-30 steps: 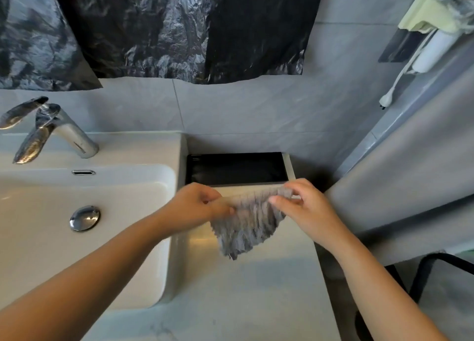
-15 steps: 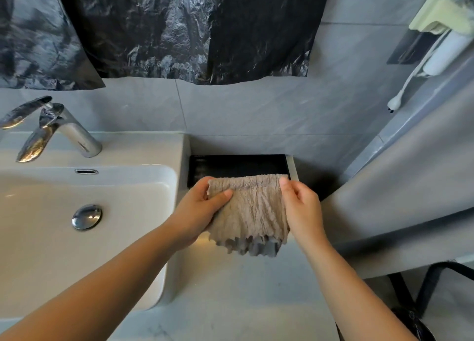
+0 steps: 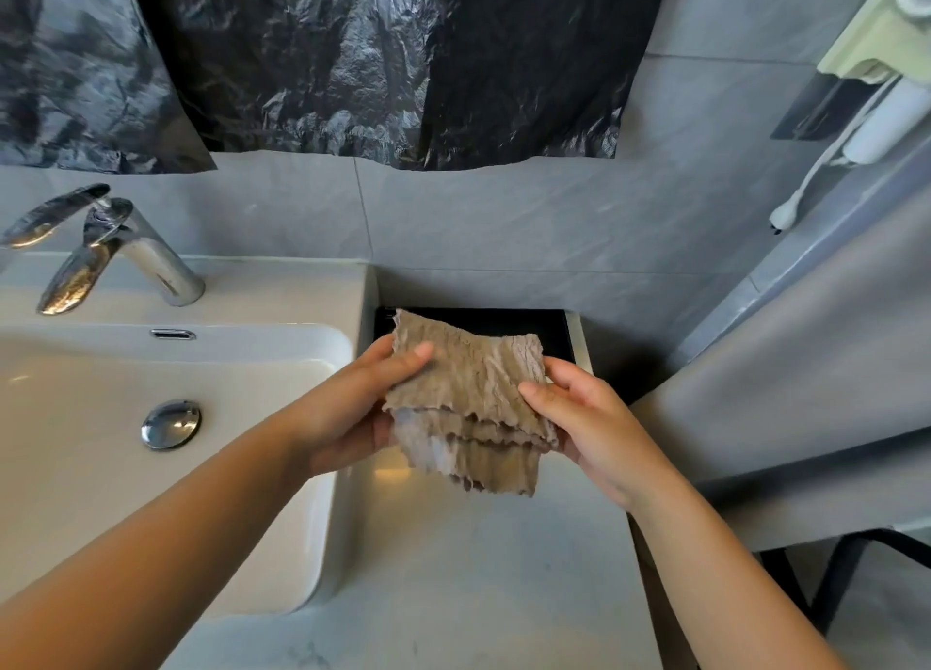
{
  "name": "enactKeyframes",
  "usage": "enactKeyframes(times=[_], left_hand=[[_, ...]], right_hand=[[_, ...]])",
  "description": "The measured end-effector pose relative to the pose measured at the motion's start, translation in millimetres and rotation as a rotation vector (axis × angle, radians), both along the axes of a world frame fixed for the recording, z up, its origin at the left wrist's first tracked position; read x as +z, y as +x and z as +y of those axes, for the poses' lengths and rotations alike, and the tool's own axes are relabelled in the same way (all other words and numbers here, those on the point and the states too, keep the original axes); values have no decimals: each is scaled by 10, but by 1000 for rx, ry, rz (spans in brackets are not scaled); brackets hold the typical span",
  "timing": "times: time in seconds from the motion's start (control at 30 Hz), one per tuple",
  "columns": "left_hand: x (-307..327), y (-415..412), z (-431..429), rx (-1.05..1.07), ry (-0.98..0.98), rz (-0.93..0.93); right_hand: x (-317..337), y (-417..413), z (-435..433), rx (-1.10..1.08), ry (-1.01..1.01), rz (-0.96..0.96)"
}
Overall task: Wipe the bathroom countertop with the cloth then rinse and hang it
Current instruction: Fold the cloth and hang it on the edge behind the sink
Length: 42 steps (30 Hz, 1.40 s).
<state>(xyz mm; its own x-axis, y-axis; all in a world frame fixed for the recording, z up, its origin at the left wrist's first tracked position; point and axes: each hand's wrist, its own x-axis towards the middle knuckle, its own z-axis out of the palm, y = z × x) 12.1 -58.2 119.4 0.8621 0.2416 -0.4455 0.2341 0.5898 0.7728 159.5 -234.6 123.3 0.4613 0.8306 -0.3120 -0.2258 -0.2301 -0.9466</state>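
A beige-grey ribbed cloth (image 3: 468,397) is folded into several layers and held in the air above the pale marble countertop (image 3: 453,579), just right of the sink. My left hand (image 3: 352,407) grips its left edge with the thumb on top. My right hand (image 3: 579,417) grips its right edge. The lower layers hang down between both hands. The cloth does not touch the counter.
A white basin (image 3: 322,468) with a chrome drain plug (image 3: 171,423) and chrome faucet (image 3: 116,251) lies to the left. A black tray (image 3: 544,327) sits at the counter's back. Black plastic sheeting (image 3: 352,60) covers the wall above. A grey surface (image 3: 806,417) borders the right.
The cloth has been folded over from a hanging sheet into a thicker layered pad. Both hands shifted to its side edges and tilted it flatter, facing upward.
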Motion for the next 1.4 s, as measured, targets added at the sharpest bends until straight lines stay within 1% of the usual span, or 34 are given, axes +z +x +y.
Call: enactKeyframes(times=[0.07,0.1,0.2,0.27,0.33,0.4,0.53,0.7,0.8,0.93,1.07,1.1,1.13,1.17,1.23,1.3,1.33,1.37,1.4], left_hand=[[3,-78,45,24,-30,-2],[-18,-140,71,28,-14,9],[-137,-428,165,22,108,95],[-235,-652,213,61,159,199],[-335,-902,250,131,132,275],[-436,-1113,282,166,117,311],[-517,-1295,377,241,181,331],[-377,-1116,704,330,218,261],[-287,-882,1058,356,277,237],[-253,-523,1557,409,314,248],[-477,-247,1907,485,316,298],[-549,-188,1971,498,358,318],[-619,-143,2027,488,464,358],[-678,-107,2063,467,610,398],[-774,-101,2075,463,922,433],[-829,-173,2037,485,1225,389],[-830,-217,2014,450,1383,337],[-840,-260,2008,371,1517,278],[-852,-292,2013,276,1620,226]], right_hand=[[44,-44,67,26,42,52],[42,-81,116,45,43,54],[-85,-240,299,121,-47,2],[-226,-373,393,162,-126,53],[-360,-545,486,192,-183,160],[-461,-713,585,209,-222,234],[-495,-883,802,173,-248,221],[-282,-756,1173,154,-116,142],[-181,-597,1502,97,-57,109],[-224,-354,2021,16,-67,123],[-420,-139,2433,-45,-110,108],[-471,-98,2508,-50,-117,96],[-518,-62,2566,-53,-127,74],[-577,-33,2615,-55,-141,36],[-710,-11,2683,-63,-193,-119],[-802,-41,2702,-113,-261,-298],[-822,-57,2702,-165,-280,-349],[-825,-67,2702,-217,-284,-353],[-798,-78,2703,-254,-281,-302]])
